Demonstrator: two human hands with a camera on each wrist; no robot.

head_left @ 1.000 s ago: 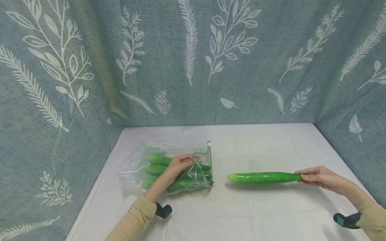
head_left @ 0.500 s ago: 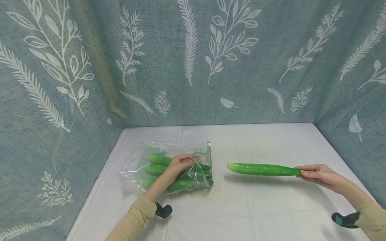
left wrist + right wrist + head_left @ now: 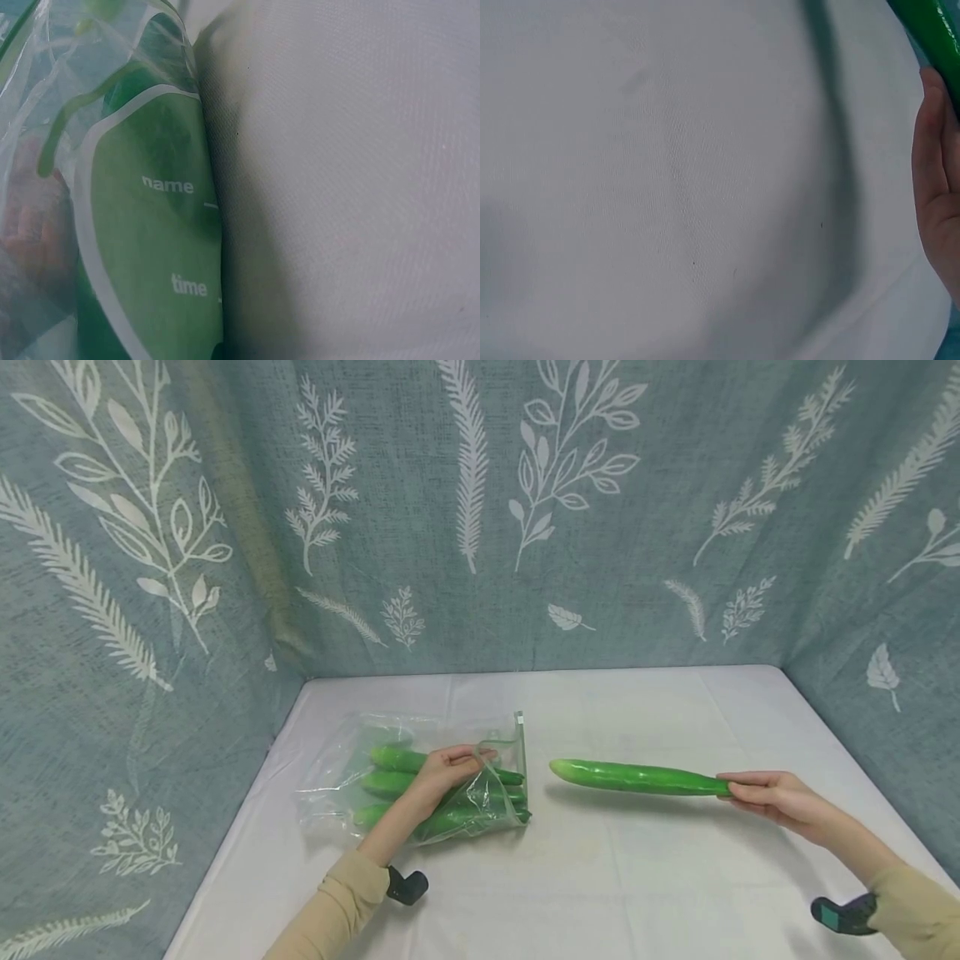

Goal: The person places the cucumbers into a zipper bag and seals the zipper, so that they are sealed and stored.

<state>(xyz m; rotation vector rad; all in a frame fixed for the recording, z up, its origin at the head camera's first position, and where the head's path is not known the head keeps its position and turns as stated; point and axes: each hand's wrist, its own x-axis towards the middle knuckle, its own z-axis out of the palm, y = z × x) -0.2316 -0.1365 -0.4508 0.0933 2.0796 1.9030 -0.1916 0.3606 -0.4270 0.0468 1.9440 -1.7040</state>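
A long green cucumber (image 3: pixel 637 777) is held just above the table by its narrow right end. My right hand (image 3: pixel 780 800) pinches that end between thumb and fingers; the pale tip points left toward the bag. In the right wrist view, part of the cucumber (image 3: pixel 930 30) shows above the hand (image 3: pixel 937 172). Left of it lies a clear zip bag (image 3: pixel 337 777), its opening facing right, with several cucumbers (image 3: pixel 386 783) inside. My left hand (image 3: pixel 448 774) pinches the bag's film near the opening. A green printed label (image 3: pixel 157 217) on the bag fills much of the left wrist view.
A white cloth covers the table (image 3: pixel 555 893). Patterned blue-green curtains (image 3: pixel 420 527) hang at the back and both sides. A dark wrist device (image 3: pixel 407 887) sits at the left cuff, another device (image 3: pixel 843 914) at the right.
My right hand has raised the cucumber off the table and moved it left toward the bag's opening. The left hand and the bag have stayed in place.
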